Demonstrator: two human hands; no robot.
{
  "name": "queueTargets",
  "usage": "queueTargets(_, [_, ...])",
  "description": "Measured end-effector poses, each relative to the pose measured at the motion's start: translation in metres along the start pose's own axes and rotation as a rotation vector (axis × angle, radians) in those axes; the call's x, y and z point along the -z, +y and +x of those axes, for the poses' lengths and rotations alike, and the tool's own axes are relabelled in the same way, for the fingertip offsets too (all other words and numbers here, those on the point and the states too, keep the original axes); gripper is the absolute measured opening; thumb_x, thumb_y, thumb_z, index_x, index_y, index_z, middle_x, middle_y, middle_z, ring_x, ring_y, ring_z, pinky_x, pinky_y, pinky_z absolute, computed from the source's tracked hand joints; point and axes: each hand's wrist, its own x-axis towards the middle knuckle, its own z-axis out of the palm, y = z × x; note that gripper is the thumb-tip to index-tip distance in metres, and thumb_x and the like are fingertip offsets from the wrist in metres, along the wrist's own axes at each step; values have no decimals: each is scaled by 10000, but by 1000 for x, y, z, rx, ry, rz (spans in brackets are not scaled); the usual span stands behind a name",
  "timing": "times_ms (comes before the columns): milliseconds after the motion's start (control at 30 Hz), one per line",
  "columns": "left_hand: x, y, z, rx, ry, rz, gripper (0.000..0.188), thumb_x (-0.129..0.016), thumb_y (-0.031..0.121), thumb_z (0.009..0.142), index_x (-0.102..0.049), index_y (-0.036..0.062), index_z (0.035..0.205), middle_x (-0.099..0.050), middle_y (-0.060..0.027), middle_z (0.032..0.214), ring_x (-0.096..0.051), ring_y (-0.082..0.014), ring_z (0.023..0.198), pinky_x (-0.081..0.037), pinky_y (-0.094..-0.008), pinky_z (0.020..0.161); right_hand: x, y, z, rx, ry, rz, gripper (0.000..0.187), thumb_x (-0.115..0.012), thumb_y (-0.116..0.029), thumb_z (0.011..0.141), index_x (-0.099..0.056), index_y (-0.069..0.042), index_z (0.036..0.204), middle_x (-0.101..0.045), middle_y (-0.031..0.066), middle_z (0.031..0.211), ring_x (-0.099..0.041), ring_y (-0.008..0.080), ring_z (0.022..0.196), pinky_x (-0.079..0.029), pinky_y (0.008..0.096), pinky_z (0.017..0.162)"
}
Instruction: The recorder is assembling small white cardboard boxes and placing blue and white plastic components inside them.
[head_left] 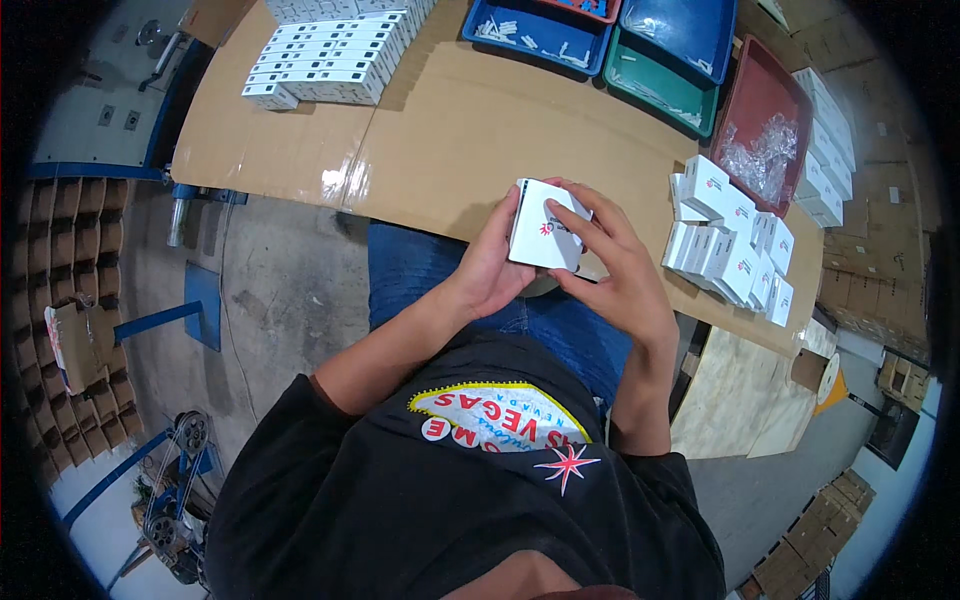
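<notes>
A small white cardboard box with a red star-like mark is held between my two hands, just past the table's near edge and above my lap. My left hand grips its left side, fingers behind it. From the right, my right hand pinches it, with fingers over the upper face and the thumb at the lower right corner. The box's underside and the left fingertips are hidden. More white boxes of the same look lie in a loose pile on the table to the right.
Neat rows of white boxes stand at the back left of the cardboard-covered table. Blue trays and a green tray with small white parts are at the back. A red tray holds clear plastic bags.
</notes>
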Motion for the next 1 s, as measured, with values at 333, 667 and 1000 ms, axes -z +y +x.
queueTargets(333, [0,1,-1,-7,9,6,576,-271,545,1115,-415,165,1524,-554,-89,1435,-570,-238,1311,-472,-464,1097,-2,1,0,-15,-14,16,710,-778,-51,769,-592,-147,1447,-472,142,1550,-440,359,1441,-399,438,1175])
queueTargets(667, [12,-2,-4,9,-12,65,561,-540,241,1044,-345,109,1553,-545,-111,1414,-557,-244,1321,-462,-438,1100,-3,7,0,-12,-18,8,730,-778,-39,780,-581,-179,1469,-442,96,1600,-361,380,1509,-367,464,1209])
queueTargets(1000, [2,4,-7,-93,-32,126,559,-549,173,1034,-356,80,1550,-511,-132,1468,-540,-260,1347,-460,-437,1108,-9,7,2,-22,103,52,758,-843,-90,753,-581,-140,1463,-427,134,1610,-340,345,1530,-377,446,1199])
